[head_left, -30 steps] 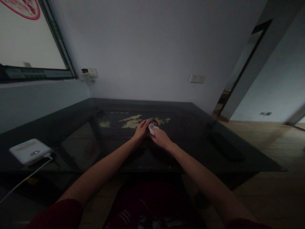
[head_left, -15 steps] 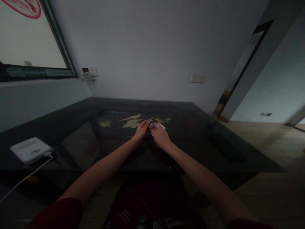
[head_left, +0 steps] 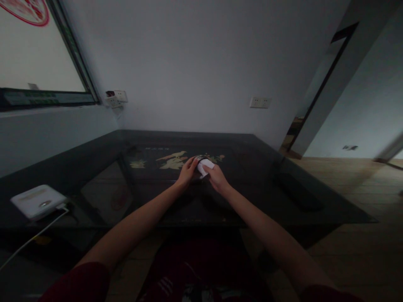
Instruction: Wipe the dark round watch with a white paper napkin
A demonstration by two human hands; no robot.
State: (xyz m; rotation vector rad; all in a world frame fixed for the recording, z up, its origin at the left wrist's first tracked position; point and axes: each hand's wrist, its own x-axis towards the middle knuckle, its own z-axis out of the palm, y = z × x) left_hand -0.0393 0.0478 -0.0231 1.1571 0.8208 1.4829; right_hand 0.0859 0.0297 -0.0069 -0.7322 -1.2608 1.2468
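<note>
No writing is legible; the dark glass table (head_left: 94, 167) bears bird motifs at 12 o'clock and meets a pale wall. My right hand (head_left: 217, 178) is closed around a white cloth (head_left: 205, 166), and my left hand (head_left: 188, 170) curls its fingers against a dark round object (head_left: 200, 159) at 12 o'clock. A white device (head_left: 37, 201) lies at 9 o'clock.
</note>
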